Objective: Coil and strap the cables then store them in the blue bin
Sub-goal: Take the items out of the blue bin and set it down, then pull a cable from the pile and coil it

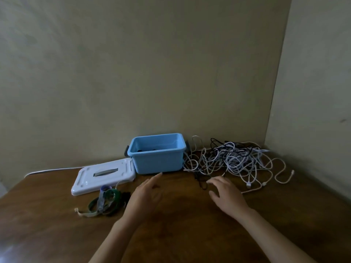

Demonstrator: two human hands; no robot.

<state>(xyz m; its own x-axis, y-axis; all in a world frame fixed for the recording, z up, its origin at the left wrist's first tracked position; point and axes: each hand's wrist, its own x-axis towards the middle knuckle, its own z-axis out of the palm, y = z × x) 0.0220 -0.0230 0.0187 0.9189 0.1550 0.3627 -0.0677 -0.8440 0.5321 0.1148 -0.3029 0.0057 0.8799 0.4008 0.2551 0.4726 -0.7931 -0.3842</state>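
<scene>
The blue bin (156,160) stands lidless against the wall, with something dark low inside it. A tangled heap of white and black cables (231,160) lies to its right on the wooden table (180,224). A bundle of green, grey and black straps (106,202) lies at front left. My left hand (145,196) hovers in front of the bin with fingers straight, holding nothing. My right hand (226,194) is spread with relaxed fingers near the front edge of the heap, beside a black cable (201,181), and holds nothing.
The bin's white lid (103,177) lies flat left of the bin. A white cord (53,170) runs along the wall at the table's back left. Walls close off the back and the right side.
</scene>
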